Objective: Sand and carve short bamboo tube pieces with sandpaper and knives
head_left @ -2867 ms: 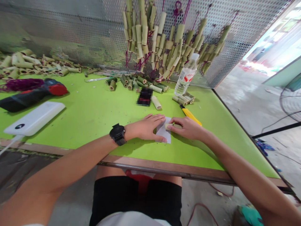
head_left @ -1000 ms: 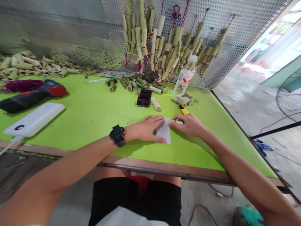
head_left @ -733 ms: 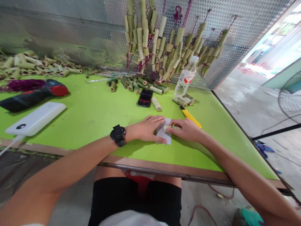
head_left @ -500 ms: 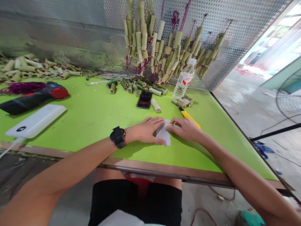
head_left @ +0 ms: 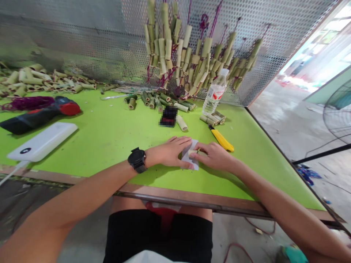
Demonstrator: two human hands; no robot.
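My left hand (head_left: 172, 152) lies flat on the green tabletop, its thumb and fingers spread over a small pale sheet (head_left: 186, 156), pressing on its left side. My right hand (head_left: 215, 157) pinches a short bamboo tube (head_left: 192, 153) against that sheet; much of the tube is hidden by the fingers. A yellow utility knife (head_left: 222, 139) lies just beyond my right hand. Farther forward, a loose pale bamboo tube (head_left: 182, 123) rests beside a dark pixelated object (head_left: 168, 117).
A water bottle (head_left: 215, 92) stands behind small bamboo pieces (head_left: 212, 118). Strung bamboo tubes (head_left: 189, 54) hang on the perforated metal panel (head_left: 109, 47). At left are a power bank (head_left: 42, 141), a red-and-black power tool (head_left: 41, 116), purple cord (head_left: 27, 103) and a bamboo pile (head_left: 41, 78).
My right hand has shifted slightly left and towards me, carrying the bamboo tube farther onto the sheet. More of the yellow knife shows. My left hand stays put.
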